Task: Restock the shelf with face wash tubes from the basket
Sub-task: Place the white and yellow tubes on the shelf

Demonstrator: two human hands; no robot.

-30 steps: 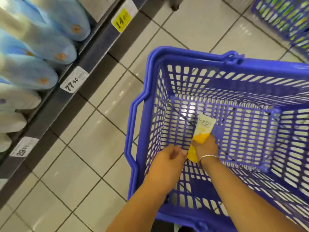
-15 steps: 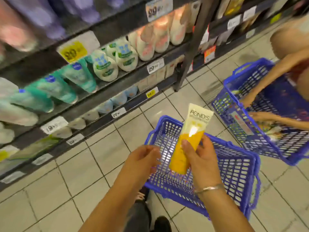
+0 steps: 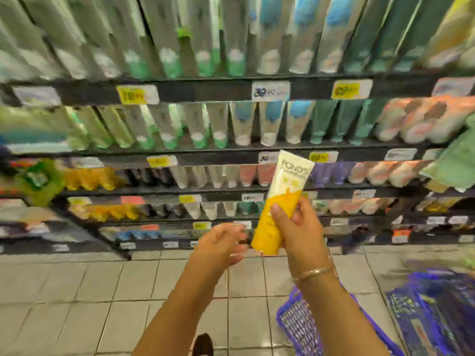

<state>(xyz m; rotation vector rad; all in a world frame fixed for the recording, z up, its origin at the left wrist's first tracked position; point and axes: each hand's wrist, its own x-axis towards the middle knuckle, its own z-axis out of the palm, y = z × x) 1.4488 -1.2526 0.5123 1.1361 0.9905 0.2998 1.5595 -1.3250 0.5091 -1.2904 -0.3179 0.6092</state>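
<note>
One face wash tube (image 3: 280,201) is in play, and the right hand (image 3: 299,227) has it: the fingers (image 3: 279,214) wrap round its yellow lower half from the right and the thumb side presses in from the far edge, so the hand is closed firmly about it. The tube stands nearly upright, tilted a little to the right, its white crimped end with the POND'S lettering above the hand and its yellow cap end just below the knuckles. One thin bracelet (image 3: 313,273) circles the wrist beneath.

The left hand (image 3: 221,244) hangs just to the left of the tube's lower end — fingers loosely curled, half open, with nothing in it. Whether its fingertips touch the tube is lost in blur; they look just apart.

Beyond both hands rises the shelf (image 3: 231,89), its dark rails carrying rows of upright tubes. At least five tiers can be counted above the floor, but the motion blur makes any count of the tubes themselves unreliable. Yellow and white price tags (image 3: 270,90) sit along the rails — several per tier.

Below and to the right of the right forearm lies one blue basket (image 3: 295,322) on the tiled floor (image 3: 102,291), and a second blue basket (image 3: 431,312) sits further right. Between the two forearms, at the bottom edge, one dark shoe (image 3: 203,345) shows.
</note>
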